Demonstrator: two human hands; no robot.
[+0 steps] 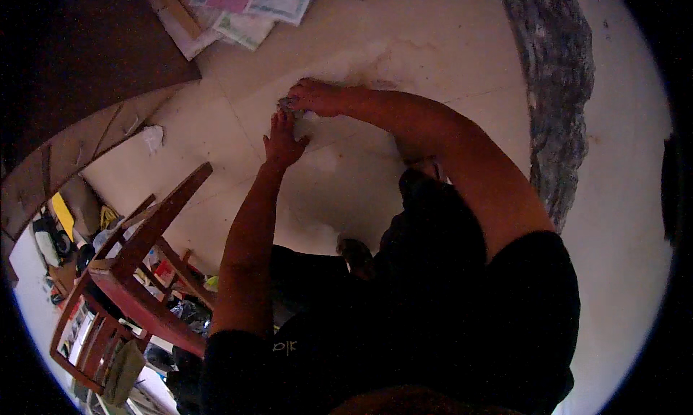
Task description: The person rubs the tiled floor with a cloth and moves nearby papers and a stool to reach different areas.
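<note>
I am down low, with both arms stretched out over the pale tiled floor (346,155). My left hand (285,144) is flat on the tiles, its fingers spread and thumb out to the side. Just beyond its fingertips my right hand (317,97) is closed and pressed low, knuckles up. A small greyish thing (286,103) shows at its left edge, between the two hands. Dim light and the fingers hide what kind of thing it is. Brownish wet-looking stains mark the tiles beyond my right hand.
A dark wooden piece of furniture (101,54) stands at the far left, with a crumpled white scrap (153,138) near it. Printed sheets (253,3) lie at the top. A reddish wooden chair (144,292) and clutter are at left. A grey marbled strip (559,90) runs along the right.
</note>
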